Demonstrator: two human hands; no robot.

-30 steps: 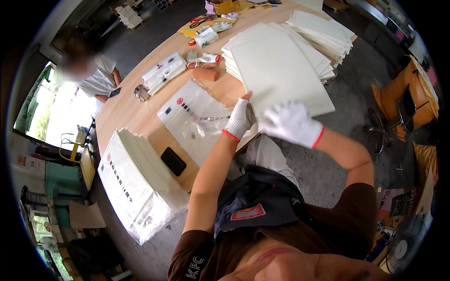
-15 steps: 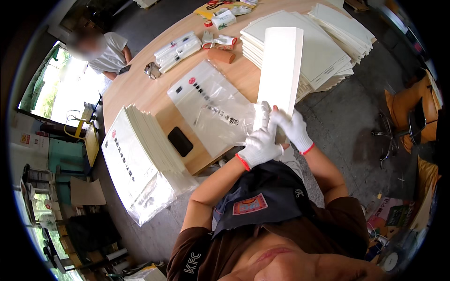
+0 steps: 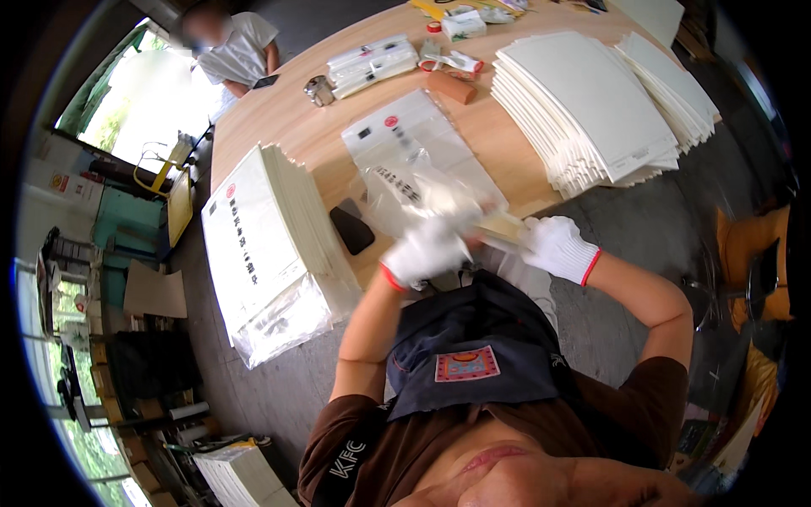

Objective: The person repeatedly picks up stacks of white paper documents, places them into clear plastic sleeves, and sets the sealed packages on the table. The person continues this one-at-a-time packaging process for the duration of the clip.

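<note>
My left hand (image 3: 429, 248), in a white knit glove with a red cuff, is smeared by motion at the near edge of the table. Its fingers cannot be made out. It is next to a crumpled clear plastic bag (image 3: 390, 188) with dark printing, lying on other flat bags (image 3: 460, 156). My right hand (image 3: 559, 247), gloved the same way, is closed on the end of a pale cream folded card piece (image 3: 504, 228), seen nearly edge-on. The card's far end is blurred beside the left hand and the bag.
Bagged white folders (image 3: 253, 228) stand stacked at the left, beside a black phone (image 3: 351, 226). White card sheets (image 3: 591, 101) are piled at the right. Farther back are a plastic-wrapped bundle (image 3: 372, 66), a metal tape dispenser (image 3: 319, 89) and a terracotta block (image 3: 452, 86). Someone (image 3: 232, 55) sits across the table.
The long white card has come down off the pile toward me and tilted almost edge-on. My hands have moved apart, and part of the bag has lifted and crumpled. The view has shifted.
</note>
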